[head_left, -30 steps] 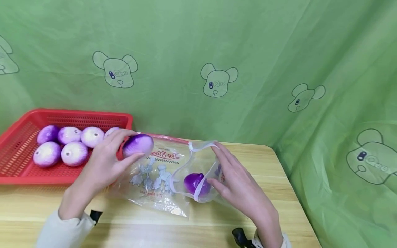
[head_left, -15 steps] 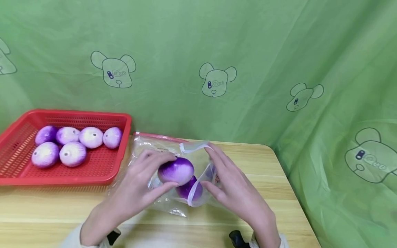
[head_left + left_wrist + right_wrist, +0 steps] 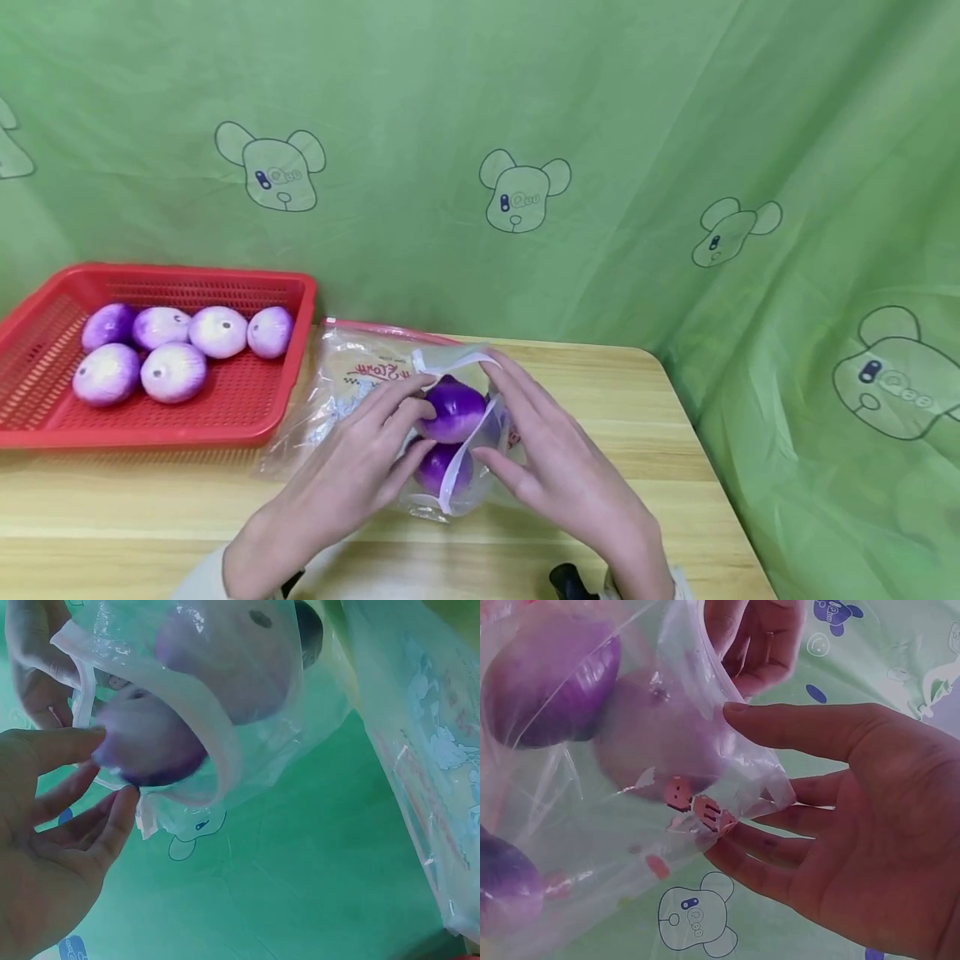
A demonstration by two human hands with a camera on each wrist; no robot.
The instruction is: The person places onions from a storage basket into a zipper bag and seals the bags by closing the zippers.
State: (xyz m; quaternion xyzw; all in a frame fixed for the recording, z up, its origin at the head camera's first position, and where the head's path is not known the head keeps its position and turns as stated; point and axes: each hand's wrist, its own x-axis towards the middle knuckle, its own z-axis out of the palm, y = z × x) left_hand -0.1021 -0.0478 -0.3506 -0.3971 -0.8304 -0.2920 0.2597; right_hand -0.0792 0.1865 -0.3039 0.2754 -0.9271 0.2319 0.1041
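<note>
At the mouth of a clear plastic zip bag point(image 3: 448, 483), my left hand point(image 3: 375, 442) pinches a purple-and-white onion point(image 3: 456, 412) by its left side, thumb below and fingers above. The bag's white rim loops around that onion in the left wrist view. My right hand point(image 3: 566, 458) holds the opposite side of the mouth, thumb at the rim and fingers behind the film. A second onion point(image 3: 435, 468) shows just below the first. Through the film in the right wrist view, more purple onions point(image 3: 551, 690) are visible inside, partly blurred.
A red perforated basket point(image 3: 187, 437) with several onions point(image 3: 174, 372) stands at the left. Another clear bag point(image 3: 333, 350), with a red zip and printed figures, lies flat beside it on the wooden table point(image 3: 622, 392). A green curtain point(image 3: 405, 208) hangs behind and to the right.
My left hand has carried the onion rightward from beside the basket into the bag's mouth. My right hand has stayed at the bag, shifting slightly left.
</note>
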